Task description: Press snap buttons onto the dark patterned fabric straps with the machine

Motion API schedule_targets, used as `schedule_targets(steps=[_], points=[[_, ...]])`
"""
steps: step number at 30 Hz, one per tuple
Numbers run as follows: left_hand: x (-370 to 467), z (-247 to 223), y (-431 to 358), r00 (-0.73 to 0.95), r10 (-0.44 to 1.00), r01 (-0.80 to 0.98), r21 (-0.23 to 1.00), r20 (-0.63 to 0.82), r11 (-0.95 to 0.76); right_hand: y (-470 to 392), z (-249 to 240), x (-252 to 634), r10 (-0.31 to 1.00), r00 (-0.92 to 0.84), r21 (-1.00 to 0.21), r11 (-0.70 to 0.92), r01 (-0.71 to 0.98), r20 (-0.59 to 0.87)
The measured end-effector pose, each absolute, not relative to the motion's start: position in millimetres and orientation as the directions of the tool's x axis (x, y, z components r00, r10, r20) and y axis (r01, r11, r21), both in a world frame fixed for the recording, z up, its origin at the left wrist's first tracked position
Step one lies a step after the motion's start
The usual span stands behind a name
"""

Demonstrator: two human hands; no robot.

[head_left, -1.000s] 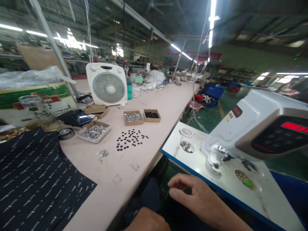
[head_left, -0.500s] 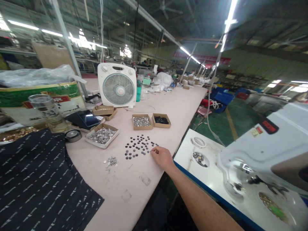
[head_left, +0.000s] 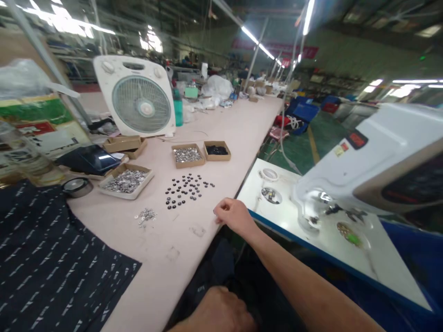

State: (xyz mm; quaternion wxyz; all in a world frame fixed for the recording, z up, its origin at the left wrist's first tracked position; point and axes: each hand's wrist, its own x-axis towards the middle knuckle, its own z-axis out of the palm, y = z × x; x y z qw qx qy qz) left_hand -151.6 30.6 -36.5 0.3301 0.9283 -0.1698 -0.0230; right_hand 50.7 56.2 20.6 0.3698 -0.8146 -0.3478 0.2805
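Note:
My right hand (head_left: 233, 216) is over the table's right edge, thumb and index finger pinched together. A small dark thing shows at its fingertips, apparently one of the black snap buttons. To its left, many black snap buttons (head_left: 185, 191) lie scattered on the pale table (head_left: 162, 286). Low in the view, blurred, my left hand (head_left: 219, 311) is curled with its back to me; whatever its fingers hold is hidden. Nearer the cloth is a small heap of silver metal pieces (head_left: 146, 216).
Shallow boxes hold silver pieces (head_left: 126, 180), more silver pieces (head_left: 188, 156) and black pieces (head_left: 217, 151). A fan (head_left: 141, 103) stands behind them. Dark printed fabric (head_left: 58, 263) covers the left front. On the right, a white machine (head_left: 346, 161) stands on its own table (head_left: 287, 216).
My right hand has drawn away from the black snap buttons to the table edge, still pinched. My left hand has come into view at the bottom. The view has shifted to the right.

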Motion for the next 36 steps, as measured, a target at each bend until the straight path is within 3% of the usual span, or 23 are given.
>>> schedule_targets(steps=[5, 10, 17, 21, 26, 36], points=[[-164, -25, 25, 0.951, -0.261, -0.308, 0.575, 0.164, -0.758, -77, 23, -3, 0.748, 0.53, -0.893, -0.447, -0.043, -0.4], [-173, -7, 19, 0.909, -0.296, -0.409, 0.491, 0.293, -0.769, -158, 22, -49, 0.65, 0.631, -0.892, -0.423, -0.163, -0.423], [-176, 1, 5, 0.859, -0.324, -0.488, 0.443, 0.395, -0.752, -187, 19, -71, 0.635, 0.721, -0.952, -0.283, -0.119, -0.279], [-179, 4, 0, 0.858, -0.289, -0.477, 0.447, 0.425, -0.757, -194, 22, -74, 0.659, 0.715, -0.958, -0.282, -0.054, -0.234], [-185, 10, -2, 0.872, -0.256, -0.454, 0.495, 0.418, -0.74, -197, 23, -78, 0.676, 0.717, -0.966, -0.258, 0.015, -0.169], [-189, 17, 2, 0.88, -0.252, -0.437, 0.476, 0.403, -0.763, -196, 22, -86, 0.688, 0.722, -0.965, -0.234, 0.12, -0.077]])
